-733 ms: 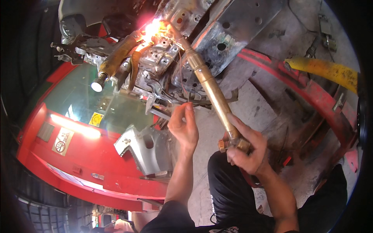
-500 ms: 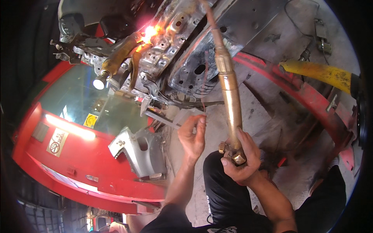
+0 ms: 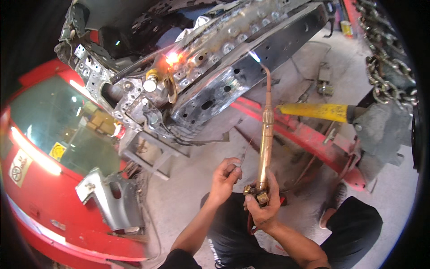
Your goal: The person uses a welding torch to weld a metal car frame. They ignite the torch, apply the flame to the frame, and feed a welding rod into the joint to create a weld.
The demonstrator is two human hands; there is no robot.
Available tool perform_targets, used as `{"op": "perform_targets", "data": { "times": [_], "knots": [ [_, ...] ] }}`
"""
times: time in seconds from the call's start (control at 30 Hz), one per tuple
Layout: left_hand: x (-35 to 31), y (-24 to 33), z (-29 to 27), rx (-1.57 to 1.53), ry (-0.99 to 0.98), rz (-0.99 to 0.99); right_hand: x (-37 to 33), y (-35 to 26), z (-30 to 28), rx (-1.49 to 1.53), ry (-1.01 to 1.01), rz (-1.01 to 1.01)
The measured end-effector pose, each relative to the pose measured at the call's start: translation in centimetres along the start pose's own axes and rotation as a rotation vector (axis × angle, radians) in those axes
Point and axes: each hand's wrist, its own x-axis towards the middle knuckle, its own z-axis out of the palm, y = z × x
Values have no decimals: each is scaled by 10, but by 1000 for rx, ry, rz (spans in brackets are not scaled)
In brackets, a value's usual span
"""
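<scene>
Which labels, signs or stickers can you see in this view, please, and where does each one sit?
Yellow sticker: diamond-shaped, on the windscreen of the red car, at the left.
White label: rectangular, with a round red mark, at the far left, lower on the same glass.
No screens or packages clearly visible.

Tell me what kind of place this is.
Most likely a car body repair shop. A stripped, scorched car frame rail sits raised above a bare concrete floor, a red car stands beside it, and the right hand holds a brass gas torch with its flame at the metal.
</scene>
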Motion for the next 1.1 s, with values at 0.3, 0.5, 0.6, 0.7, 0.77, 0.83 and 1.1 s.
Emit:
{"op": "perform_targets", "data": {
  "times": [0.3, 0.5, 0.6, 0.7, 0.77, 0.83, 1.1],
  "knots": [
    [-1, 11, 10, -57, -137, 100, 3, -78, -20, -25, 44, 119],
    [-14, 22, -1, 21, -181, 214, 5, -107, -26, -52, 25, 72],
    [-16, 21, -1, 59, -161, 177, 1, -108, -22, -38, -5, 71],
    [-16, 30, 10, -58, -148, 133, -12, -105, -26, -77, -30, 65],
    [-22, 40, 27, -223, -185, 38, -17, -107, -25, -88, -16, 130],
    [-24, 42, 43, -383, -235, -62, -26, -97, -25, -134, 8, 132],
    [-35, 22, 78, -586, -525, -200, -82, -82, -47, -143, 93, 286]
  ]
}}
